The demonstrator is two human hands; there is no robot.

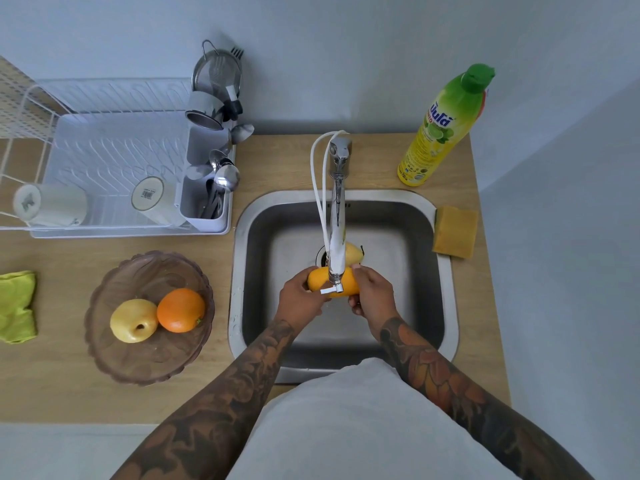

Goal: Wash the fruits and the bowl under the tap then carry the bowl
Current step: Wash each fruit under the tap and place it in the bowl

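Over the steel sink (446, 282), both hands hold a long yellow-orange fruit (318, 280) just under the tap spout (336, 237). My left hand (299, 299) grips its left end and my right hand (372, 294) grips its right end. A pale yellow pear (354, 254) lies in the sink behind the spout, partly hidden. On the counter to the left stands a brown glass bowl (152, 362) holding a yellow apple (134, 320) and an orange (181, 310).
A white dish rack (104, 161) with cups and cutlery stands at the back left. A green cloth (17, 306) lies at the far left. A dish soap bottle (443, 129) and a yellow sponge (455, 232) sit right of the sink.
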